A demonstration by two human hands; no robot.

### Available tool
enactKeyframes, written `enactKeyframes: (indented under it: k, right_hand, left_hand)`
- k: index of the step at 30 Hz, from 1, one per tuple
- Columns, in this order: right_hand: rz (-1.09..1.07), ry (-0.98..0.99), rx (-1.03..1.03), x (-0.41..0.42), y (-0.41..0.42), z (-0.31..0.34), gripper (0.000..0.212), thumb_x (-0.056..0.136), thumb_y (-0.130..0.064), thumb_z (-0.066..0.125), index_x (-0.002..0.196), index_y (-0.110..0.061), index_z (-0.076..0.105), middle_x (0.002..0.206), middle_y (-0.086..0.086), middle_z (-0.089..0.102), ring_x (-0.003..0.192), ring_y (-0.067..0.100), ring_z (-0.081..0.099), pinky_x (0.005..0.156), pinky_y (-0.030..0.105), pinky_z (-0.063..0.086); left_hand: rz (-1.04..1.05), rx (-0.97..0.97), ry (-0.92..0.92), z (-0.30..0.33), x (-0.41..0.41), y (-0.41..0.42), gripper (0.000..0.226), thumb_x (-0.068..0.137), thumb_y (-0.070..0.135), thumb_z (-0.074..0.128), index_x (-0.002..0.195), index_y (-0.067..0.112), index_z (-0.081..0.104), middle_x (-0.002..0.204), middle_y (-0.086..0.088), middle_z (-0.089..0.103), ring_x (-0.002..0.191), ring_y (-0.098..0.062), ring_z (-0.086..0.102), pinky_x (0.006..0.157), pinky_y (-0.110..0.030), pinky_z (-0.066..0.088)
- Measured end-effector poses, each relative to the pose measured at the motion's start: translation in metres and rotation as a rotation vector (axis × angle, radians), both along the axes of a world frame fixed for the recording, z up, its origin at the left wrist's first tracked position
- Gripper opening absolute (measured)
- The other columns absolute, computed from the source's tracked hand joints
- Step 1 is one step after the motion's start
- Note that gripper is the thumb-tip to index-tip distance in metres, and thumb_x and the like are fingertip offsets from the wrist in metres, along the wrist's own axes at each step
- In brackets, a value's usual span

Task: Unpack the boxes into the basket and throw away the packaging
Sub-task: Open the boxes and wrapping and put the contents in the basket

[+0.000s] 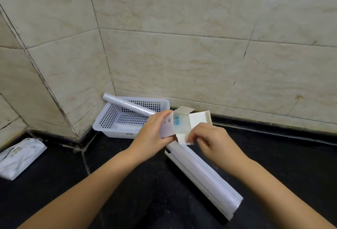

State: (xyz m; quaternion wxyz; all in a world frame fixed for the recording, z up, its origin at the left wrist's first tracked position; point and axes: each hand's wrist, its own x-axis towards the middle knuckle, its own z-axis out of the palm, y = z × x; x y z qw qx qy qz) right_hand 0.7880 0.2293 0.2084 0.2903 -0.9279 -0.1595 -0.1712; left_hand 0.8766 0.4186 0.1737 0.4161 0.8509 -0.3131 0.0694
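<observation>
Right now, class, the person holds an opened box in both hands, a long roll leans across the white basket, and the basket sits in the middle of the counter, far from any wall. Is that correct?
One detail is wrong. In the head view the basket sits tucked into the tiled corner, against the walls. The rest stands: the left hand and right hand hold the opened box, and the roll leans across the basket.
</observation>
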Motion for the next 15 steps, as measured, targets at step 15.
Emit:
enactKeyframes:
  k: [15]
  right_hand:
    - [0.054, -0.049, -0.572, 0.036, 0.006, 0.006, 0.021, 0.087, -0.037, 0.051, 0.099, -0.023, 0.061, 0.089, 0.003, 0.049, 0.08, 0.026, 0.052, 0.054, 0.031, 0.033]
  left_hand:
    - [-0.16, 0.147, 0.113, -0.003, 0.005, 0.003, 0.075, 0.07, 0.045, 0.076, 0.135, 0.035, 0.039, 0.126, 0.022, 0.045, 0.118, 0.005, 0.041, 0.1, -0.018, 0.032]
